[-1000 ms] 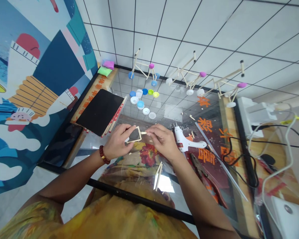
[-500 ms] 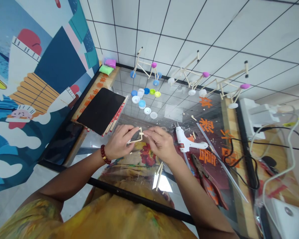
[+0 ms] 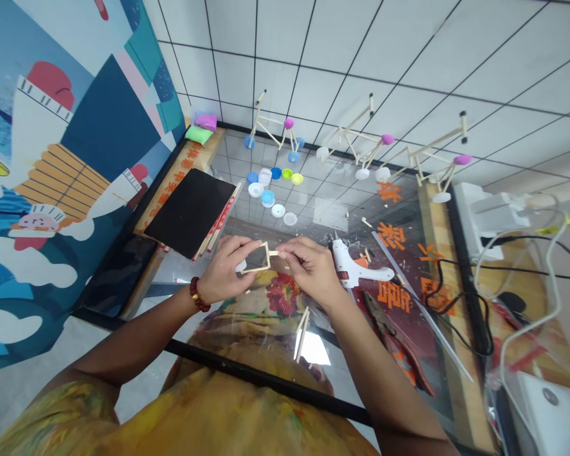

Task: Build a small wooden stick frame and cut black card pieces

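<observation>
My left hand (image 3: 225,268) pinches a small frame of thin wooden sticks (image 3: 268,256), with a white bottle cap (image 3: 240,266) beside the fingers. The frame's cross stick faces right. My right hand (image 3: 308,269) holds a short wooden stick (image 3: 274,253) between thumb and forefinger, its left end at the frame; I cannot tell whether the two touch. Just right of that hand lies a white hot glue gun (image 3: 356,266). Loose wooden sticks (image 3: 302,334) lie nearer my body on the glass tabletop.
Black sheets (image 3: 192,212) are stacked at left. Several coloured bottle caps (image 3: 267,198) lie mid-table. Three stick models (image 3: 272,130) with pink tops stand along the far edge. Pliers (image 3: 396,342), a clear glue stick (image 3: 422,307) and cables (image 3: 475,316) are at right.
My right hand has drawn slightly right, and more of the short stick now shows between it and the frame. The view has shifted a little; my left hand keeps hold of the frame.
</observation>
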The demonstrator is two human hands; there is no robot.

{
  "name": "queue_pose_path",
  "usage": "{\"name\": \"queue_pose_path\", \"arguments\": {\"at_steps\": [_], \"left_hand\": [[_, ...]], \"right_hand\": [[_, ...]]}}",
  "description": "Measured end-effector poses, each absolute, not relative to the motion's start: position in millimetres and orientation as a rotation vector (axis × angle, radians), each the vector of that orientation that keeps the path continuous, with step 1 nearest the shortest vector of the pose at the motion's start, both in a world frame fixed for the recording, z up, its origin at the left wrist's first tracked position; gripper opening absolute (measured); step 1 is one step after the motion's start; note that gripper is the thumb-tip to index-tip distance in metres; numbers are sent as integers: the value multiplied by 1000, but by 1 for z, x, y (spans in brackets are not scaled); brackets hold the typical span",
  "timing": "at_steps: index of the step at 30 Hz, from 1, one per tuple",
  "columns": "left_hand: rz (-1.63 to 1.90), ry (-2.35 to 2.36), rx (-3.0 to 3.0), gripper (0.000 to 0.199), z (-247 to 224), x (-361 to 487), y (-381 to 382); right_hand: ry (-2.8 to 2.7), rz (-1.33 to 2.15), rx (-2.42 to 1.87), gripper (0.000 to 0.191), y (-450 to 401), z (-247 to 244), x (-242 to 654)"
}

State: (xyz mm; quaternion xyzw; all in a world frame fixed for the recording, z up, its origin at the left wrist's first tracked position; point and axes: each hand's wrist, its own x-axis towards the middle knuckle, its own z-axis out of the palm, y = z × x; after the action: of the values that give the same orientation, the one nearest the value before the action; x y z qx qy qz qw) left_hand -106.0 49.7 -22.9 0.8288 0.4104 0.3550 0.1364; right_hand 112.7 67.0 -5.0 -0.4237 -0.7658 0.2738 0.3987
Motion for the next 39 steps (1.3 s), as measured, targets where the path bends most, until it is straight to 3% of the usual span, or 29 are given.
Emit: {"name": "queue_pose_path", "arguments": {"at_steps": [14, 39], "left_hand": [[1009, 1205, 2211, 60, -18, -106, 51], [1010, 1152, 2374, 52, -21, -106, 51]], "right_hand": [[-1886, 726, -1107, 16, 68, -3, 114], [-1858, 945, -1099, 13, 71, -6, 116]]}}
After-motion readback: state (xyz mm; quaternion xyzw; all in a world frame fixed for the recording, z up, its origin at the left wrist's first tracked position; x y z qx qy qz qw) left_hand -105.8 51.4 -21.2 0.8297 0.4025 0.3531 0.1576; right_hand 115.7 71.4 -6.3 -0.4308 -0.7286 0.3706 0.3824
